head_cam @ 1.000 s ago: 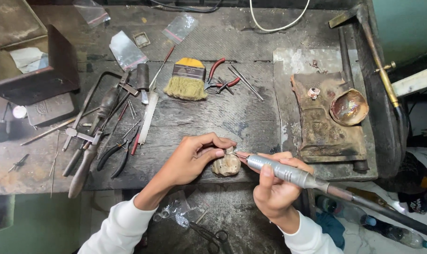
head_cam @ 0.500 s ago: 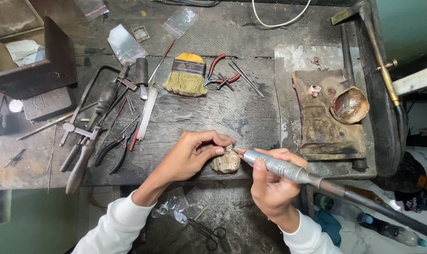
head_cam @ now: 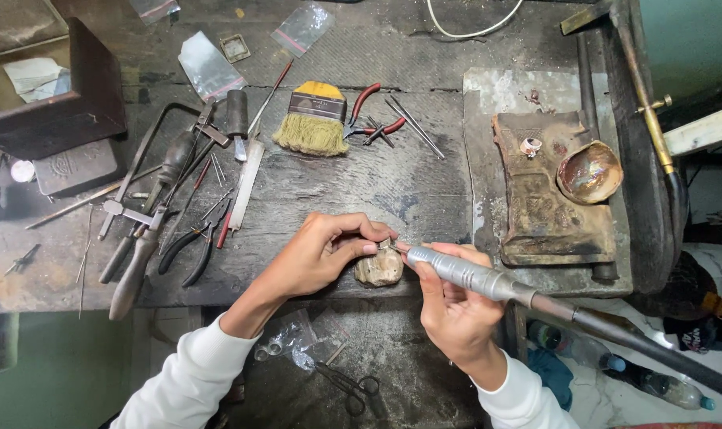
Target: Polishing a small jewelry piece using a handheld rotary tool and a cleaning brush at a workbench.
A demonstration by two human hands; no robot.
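My left hand (head_cam: 321, 254) pinches a small metal piece (head_cam: 385, 243) at the front edge of a dark, worn workbench (head_cam: 392, 183), over a rounded wooden bench peg (head_cam: 379, 268). My right hand (head_cam: 450, 311) grips a silver rotary handpiece (head_cam: 464, 274) like a pen. Its tip touches the small piece. A thick dark hose (head_cam: 639, 345) runs from the handpiece toward the lower right. Both arms wear white sleeves.
Pliers, a saw frame and files (head_cam: 170, 214) lie at the left. A yellow-handled brush (head_cam: 313, 119) and red-handled pliers (head_cam: 369, 119) sit at the back. A scorched block (head_cam: 547, 191) with a shell-like dish (head_cam: 589, 171) stands right. Scissors (head_cam: 349, 385) lie below the bench.
The view has shifted slightly. Both hands stay at the peg, with the handpiece tip still on the small piece.
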